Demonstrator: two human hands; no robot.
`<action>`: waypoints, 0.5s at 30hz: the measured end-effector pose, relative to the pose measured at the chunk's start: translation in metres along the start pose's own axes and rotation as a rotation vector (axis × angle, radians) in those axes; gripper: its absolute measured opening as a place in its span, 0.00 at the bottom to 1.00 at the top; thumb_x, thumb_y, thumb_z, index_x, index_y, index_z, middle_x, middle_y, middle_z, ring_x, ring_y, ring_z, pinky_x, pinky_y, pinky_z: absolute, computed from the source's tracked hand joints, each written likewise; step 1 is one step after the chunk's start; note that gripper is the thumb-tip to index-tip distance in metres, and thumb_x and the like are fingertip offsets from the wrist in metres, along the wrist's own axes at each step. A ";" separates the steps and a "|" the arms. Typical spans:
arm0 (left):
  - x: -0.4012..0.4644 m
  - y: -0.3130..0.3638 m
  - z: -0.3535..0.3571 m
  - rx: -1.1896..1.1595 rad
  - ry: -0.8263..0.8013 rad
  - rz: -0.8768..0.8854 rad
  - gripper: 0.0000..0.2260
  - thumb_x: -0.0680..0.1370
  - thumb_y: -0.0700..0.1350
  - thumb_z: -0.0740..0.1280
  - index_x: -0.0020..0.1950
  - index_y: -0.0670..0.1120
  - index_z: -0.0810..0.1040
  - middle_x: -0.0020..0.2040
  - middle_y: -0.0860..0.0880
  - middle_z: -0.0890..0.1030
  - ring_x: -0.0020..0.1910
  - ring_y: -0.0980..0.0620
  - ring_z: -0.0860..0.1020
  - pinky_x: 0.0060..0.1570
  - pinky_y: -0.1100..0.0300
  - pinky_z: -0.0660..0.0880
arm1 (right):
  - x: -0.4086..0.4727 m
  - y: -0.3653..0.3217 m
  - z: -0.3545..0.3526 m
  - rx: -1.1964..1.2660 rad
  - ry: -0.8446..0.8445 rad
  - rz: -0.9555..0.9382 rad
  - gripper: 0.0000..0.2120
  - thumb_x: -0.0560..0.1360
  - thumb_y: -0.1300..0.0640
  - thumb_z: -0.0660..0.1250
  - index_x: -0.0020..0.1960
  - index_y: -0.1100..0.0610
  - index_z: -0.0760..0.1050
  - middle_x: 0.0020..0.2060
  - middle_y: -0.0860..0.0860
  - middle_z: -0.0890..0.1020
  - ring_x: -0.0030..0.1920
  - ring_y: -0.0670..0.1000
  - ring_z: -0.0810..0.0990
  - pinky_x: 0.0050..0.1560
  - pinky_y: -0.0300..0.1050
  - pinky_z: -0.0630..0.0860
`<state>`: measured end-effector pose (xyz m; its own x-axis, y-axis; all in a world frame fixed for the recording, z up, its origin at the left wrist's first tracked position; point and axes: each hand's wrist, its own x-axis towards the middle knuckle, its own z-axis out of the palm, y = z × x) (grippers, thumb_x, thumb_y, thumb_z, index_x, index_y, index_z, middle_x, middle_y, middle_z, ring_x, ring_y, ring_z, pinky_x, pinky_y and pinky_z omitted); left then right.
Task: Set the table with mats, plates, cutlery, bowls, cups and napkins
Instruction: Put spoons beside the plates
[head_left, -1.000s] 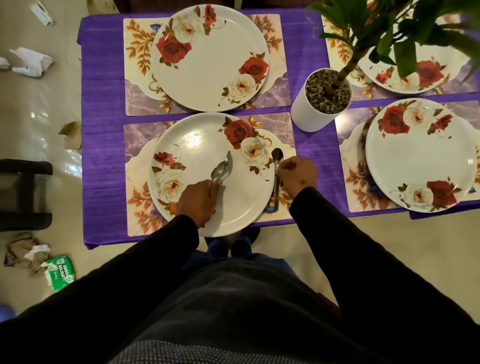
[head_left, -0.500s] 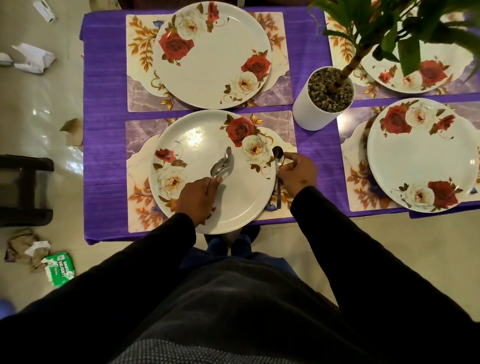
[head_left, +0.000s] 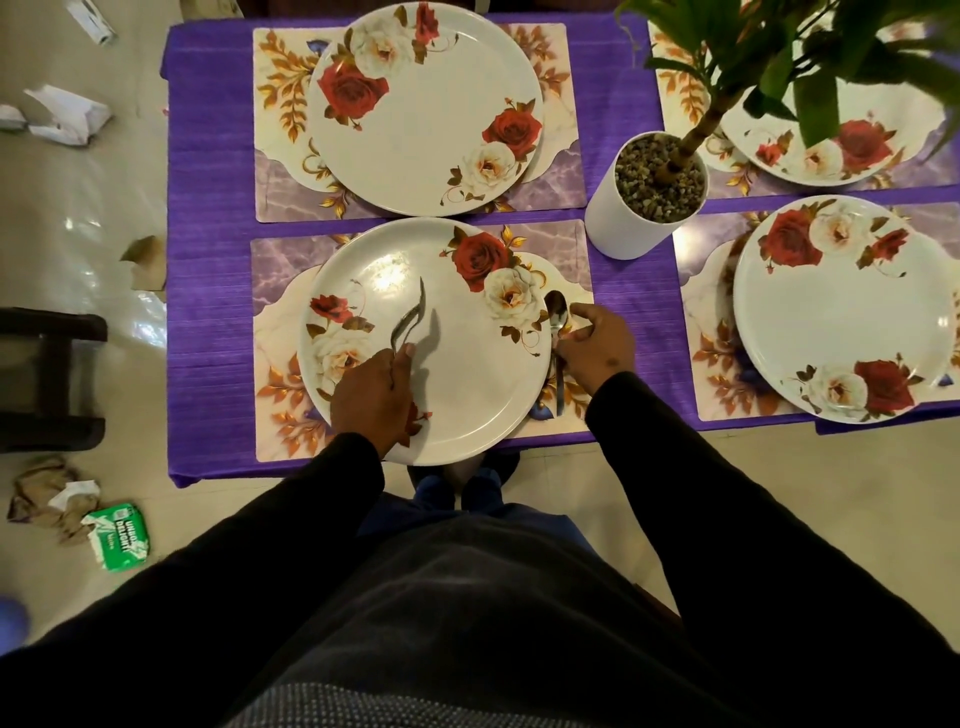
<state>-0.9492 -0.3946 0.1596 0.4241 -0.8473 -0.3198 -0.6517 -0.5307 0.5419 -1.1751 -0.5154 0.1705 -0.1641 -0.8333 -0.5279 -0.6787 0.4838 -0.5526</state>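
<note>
A white rose-patterned plate (head_left: 467, 395) lies on the near left mat (head_left: 275, 291) in front of me. My left hand (head_left: 371, 397) hovers over the plate's left part and grips metal cutlery (head_left: 410, 322) by the handles, seen edge-on, heads pointing away. My right hand (head_left: 597, 348) rests at the plate's right rim with fingertips on a spoon (head_left: 557, 338) that lies on the mat, bowl pointing away. Three more plates sit on their own mats: far left plate (head_left: 431, 114), near right plate (head_left: 841, 312), far right plate (head_left: 831, 150).
A white pot (head_left: 623, 223) with a green plant stands between the left and right settings on the purple tablecloth (head_left: 208, 208). On the floor to the left lie crumpled paper, a green packet (head_left: 117, 538) and a dark stool (head_left: 47, 379).
My left hand has shifted left across the plate and turned the cutlery on edge. My right hand stays on the spoon beside the plate.
</note>
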 end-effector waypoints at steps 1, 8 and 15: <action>-0.001 -0.003 -0.003 0.022 0.042 -0.018 0.21 0.85 0.57 0.52 0.40 0.46 0.72 0.33 0.50 0.74 0.35 0.51 0.72 0.42 0.56 0.66 | -0.001 0.000 0.000 -0.011 -0.006 -0.004 0.23 0.75 0.61 0.72 0.69 0.53 0.73 0.62 0.54 0.80 0.60 0.55 0.79 0.61 0.49 0.77; 0.009 -0.019 -0.012 -0.031 0.045 -0.091 0.23 0.86 0.56 0.53 0.37 0.46 0.73 0.33 0.50 0.75 0.37 0.47 0.77 0.43 0.55 0.68 | -0.009 -0.009 0.003 -0.020 0.152 -0.068 0.19 0.77 0.53 0.70 0.67 0.52 0.74 0.62 0.54 0.79 0.59 0.54 0.78 0.59 0.48 0.76; 0.005 0.008 -0.010 -0.339 -0.036 -0.054 0.25 0.84 0.56 0.58 0.33 0.42 0.74 0.29 0.43 0.78 0.29 0.45 0.78 0.35 0.53 0.75 | -0.033 -0.024 0.017 0.101 0.040 -0.268 0.07 0.77 0.54 0.69 0.51 0.56 0.82 0.45 0.50 0.84 0.45 0.47 0.81 0.53 0.46 0.80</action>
<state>-0.9461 -0.4029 0.1700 0.4263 -0.8215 -0.3788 -0.3801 -0.5426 0.7491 -1.1413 -0.4946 0.1900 -0.0181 -0.9441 -0.3292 -0.6272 0.2671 -0.7316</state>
